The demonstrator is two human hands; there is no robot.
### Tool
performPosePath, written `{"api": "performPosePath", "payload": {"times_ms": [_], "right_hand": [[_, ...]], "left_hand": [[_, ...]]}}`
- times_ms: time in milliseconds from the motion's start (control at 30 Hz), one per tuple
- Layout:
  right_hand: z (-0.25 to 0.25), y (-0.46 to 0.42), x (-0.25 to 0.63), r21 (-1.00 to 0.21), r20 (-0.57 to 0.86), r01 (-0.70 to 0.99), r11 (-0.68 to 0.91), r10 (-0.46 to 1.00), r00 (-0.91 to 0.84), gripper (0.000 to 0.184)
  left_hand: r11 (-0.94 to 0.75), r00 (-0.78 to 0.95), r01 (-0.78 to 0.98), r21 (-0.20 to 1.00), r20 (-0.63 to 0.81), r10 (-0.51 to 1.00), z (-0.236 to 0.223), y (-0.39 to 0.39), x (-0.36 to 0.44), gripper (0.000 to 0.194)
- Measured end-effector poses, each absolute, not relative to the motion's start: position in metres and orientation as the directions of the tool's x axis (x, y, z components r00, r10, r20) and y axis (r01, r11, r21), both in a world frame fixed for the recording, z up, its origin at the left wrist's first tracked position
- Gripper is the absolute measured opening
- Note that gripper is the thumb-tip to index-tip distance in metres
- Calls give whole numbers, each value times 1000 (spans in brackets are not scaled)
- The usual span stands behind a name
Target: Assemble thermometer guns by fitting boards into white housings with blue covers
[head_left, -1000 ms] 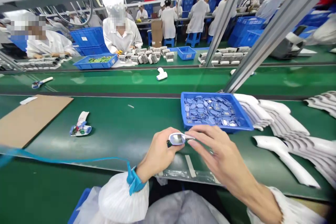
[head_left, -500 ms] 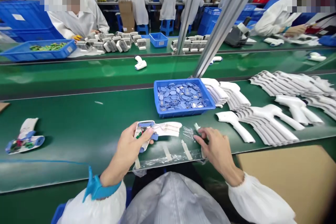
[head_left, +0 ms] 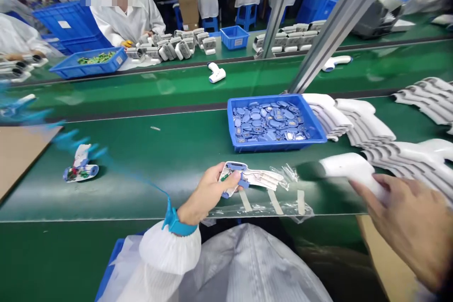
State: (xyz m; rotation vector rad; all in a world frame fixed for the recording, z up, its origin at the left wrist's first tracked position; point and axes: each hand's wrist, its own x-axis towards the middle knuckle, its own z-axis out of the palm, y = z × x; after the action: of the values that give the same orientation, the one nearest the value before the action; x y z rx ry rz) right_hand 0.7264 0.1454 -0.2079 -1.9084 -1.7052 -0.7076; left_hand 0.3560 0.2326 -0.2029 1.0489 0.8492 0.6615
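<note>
My left hand (head_left: 208,193) grips an open thermometer housing half (head_left: 265,178), gun-shaped and white, with blue parts and a green circuit board inside. Its handle points right, just above the bench. My right hand (head_left: 414,222), blurred, is closed around the handle of a white housing shell (head_left: 347,166), lifted in front of the stacked shells. Small clear plastic pieces (head_left: 290,172) lie beyond the handle tip of the half in my left hand. Strips of tape (head_left: 275,202) hold clear film at the bench edge. A second open half with electronics (head_left: 81,171) rests at the left.
A blue tray (head_left: 231,125) of blue oval parts stands behind my hands. Stacked white shells (head_left: 406,163) line the right side. A metal post (head_left: 339,33) slants up behind the tray. A blue wrist cord (head_left: 141,177) stretches leftward. Across the conveyor (head_left: 170,87) a co-worker (head_left: 130,9) sits.
My right hand has left the small pieces by the film, moved right and taken hold of a white shell. My left hand still holds the open half. The view has shifted right.
</note>
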Motion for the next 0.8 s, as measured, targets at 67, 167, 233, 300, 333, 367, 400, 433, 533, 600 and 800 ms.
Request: {"api": "performPosePath", "payload": {"times_ms": [67, 167, 233, 300, 333, 367, 400, 433, 533, 600, 800], "right_hand": [[-191, 140, 684, 194, 627, 980, -37, 773, -95, 48], [-175, 144, 613, 263, 592, 951, 165, 751, -294, 29], [-173, 153, 575, 220, 547, 939, 266, 763, -344, 20], [-177, 164, 552, 166, 485, 935, 315, 799, -355, 18], [-180, 169, 546, 125, 457, 941, 316, 823, -337, 21], [-183, 173, 543, 63, 429, 948, 311, 849, -307, 27], [-186, 176, 544, -30, 385, 950, 312, 880, -277, 32], [-188, 179, 546, -156, 313, 937, 313, 915, -253, 36], [-187, 185, 557, -580, 13, 785, 219, 966, -260, 33], [-184, 190, 556, -765, -72, 632, 123, 959, -275, 35], [-174, 218, 491, -758, 213, 630, 171, 977, -9, 43]], "left_hand": [[379, 531, -88, 921, -279, 800, -206, 234, 356, 47], [387, 526, -95, 917, -283, 802, -207, 233, 357, 50], [357, 538, -100, 929, -251, 805, -208, 232, 357, 51], [292, 538, -79, 953, -206, 818, -210, 230, 356, 53], [261, 531, -55, 964, -193, 825, -211, 230, 355, 53], [231, 517, -28, 973, -184, 836, -212, 229, 354, 51], [200, 501, 6, 980, -176, 848, -213, 229, 353, 48], [171, 491, 38, 985, -168, 855, -214, 229, 352, 45], [82, 504, 119, 989, -131, 854, -211, 229, 346, 42], [41, 494, 189, 981, -131, 860, -207, 229, 342, 40], [-37, 395, 304, 952, -90, 914, -193, 226, 338, 29]]}}
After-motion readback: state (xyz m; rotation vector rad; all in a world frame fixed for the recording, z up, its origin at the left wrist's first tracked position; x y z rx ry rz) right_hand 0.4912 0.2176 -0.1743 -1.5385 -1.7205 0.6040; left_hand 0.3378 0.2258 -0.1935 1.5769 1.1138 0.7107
